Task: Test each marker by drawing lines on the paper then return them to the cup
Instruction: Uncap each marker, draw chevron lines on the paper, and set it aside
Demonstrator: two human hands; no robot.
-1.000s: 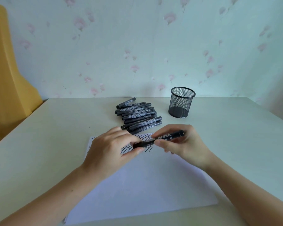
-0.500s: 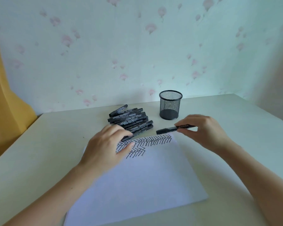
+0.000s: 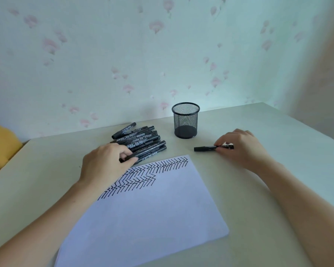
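- While the fingers (image 3: 219, 145) of the right hand (image 3: 241, 149) pinch the rear part of a capped black marker (image 3: 206, 148), the marker lies level, its cap end pointing toward nine o'clock, low over the desk (image 3: 278, 151); whether it touches the surface cannot be told.
- Curled round the near end of another black marker (image 3: 130, 156), the fingers of the left hand (image 3: 106, 162) grip it at the six o'clock edge of the marker pile (image 3: 141, 140); its far end slants up toward two o'clock along the pile.
- From the left hand, the pile spreads toward one o'clock: a heap of black markers with pale printed labels, lying roughly parallel and touching one another.
- At six o'clock from both hands lies the white paper (image 3: 152, 209), turned slightly askew, with rows of black chevron strokes (image 3: 158, 166) along its far edge; the left wrist covers part of those rows.
- At eleven o'clock from the right hand stands the black mesh cup (image 3: 185, 120), upright, near the wall, just beside the pile at its three o'clock side; no marker shows inside it.
- Beyond the desk rises pale wallpaper (image 3: 162, 54) with pink flowers, and something yellow (image 3: 0, 147) sits at the nine o'clock edge of the view.
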